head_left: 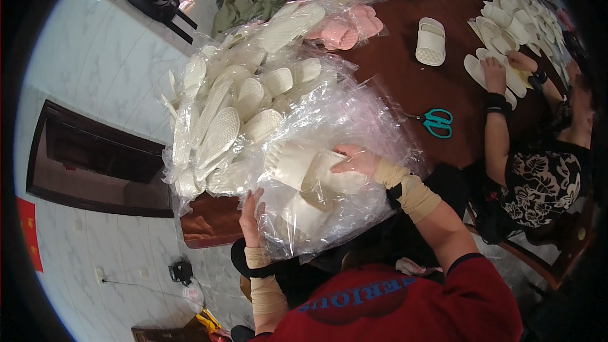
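Observation:
A pair of off-white slippers [305,212] lies at the table's near edge, among transparent plastic bags [342,107]. My right hand [358,161] is closed on the slipper at the right, its fingers over the upper part. To the left, my left hand [250,215] is raised beside the plastic film, fingers stretched upward and apart. It touches the bag's edge; whether the film passes over the fingers is hard to see. Both my wrists and forearms have beige wraps.
Bagged white slippers [218,133] are heaped at left, with pink slippers [342,31] behind. Teal-handled scissors [437,123] and a single white slipper [431,41] rest on the brown table [405,82]. At right, a co-worker's hands [494,75] handle slippers near another pile [516,25].

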{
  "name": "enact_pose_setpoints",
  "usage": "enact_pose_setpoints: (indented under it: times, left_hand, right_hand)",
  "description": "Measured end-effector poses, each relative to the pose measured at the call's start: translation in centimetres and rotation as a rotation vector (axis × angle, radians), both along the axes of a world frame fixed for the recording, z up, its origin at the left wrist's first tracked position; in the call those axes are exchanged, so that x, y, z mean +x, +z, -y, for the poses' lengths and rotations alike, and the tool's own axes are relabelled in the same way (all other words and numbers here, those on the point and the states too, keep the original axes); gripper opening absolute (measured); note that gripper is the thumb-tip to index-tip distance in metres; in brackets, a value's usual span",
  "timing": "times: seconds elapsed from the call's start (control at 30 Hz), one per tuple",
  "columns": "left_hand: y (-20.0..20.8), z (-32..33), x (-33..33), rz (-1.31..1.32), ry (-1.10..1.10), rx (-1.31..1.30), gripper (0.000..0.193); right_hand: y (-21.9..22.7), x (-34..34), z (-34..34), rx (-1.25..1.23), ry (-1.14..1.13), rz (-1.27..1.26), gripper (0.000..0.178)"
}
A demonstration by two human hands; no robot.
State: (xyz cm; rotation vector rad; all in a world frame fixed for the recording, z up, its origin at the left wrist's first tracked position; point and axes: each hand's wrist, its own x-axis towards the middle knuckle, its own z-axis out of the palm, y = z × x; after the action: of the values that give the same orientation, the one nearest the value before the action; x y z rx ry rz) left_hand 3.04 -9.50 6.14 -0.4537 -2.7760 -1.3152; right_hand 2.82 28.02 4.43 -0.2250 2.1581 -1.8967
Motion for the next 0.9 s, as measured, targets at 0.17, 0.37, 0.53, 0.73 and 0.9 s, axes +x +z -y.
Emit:
enact_pose_setpoints:
  times: [0.17, 0.37, 0.53, 0.73, 0.9]
  left_hand:
    - [3.0, 1.7, 0.3, -0.252, 0.016, -0.477, 0.033]
    - [-0.8, -0.9, 1.3, 0.289, 0.142, 0.705, 0.04]
    - [-2.1, -2.0, 1.1, 0.342, 0.107, 0.778, 0.036]
    - [3.1, -4.2, 1.0, -0.208, -0.012, -0.446, 0.043]
    - [-4.3, -4.7, 0.3, -0.11, 0.032, -0.725, 0.055]
  right_hand:
    - [-1.8, 0.3, -1.7, 0.101, -0.154, -0.122, 0.061]
    - [1.6, 1.4, -0.4, 0.116, -0.072, -0.133, 0.065]
    - [0.6, 1.0, -1.4, 0.297, -0.012, -0.14, 0.066]
    - [-3.2, -0.5, -1.2, 0.241, -0.06, -0.108, 0.063]
    - [1.2, 0.3, -1.6, 0.328, 0.002, -0.097, 0.063]
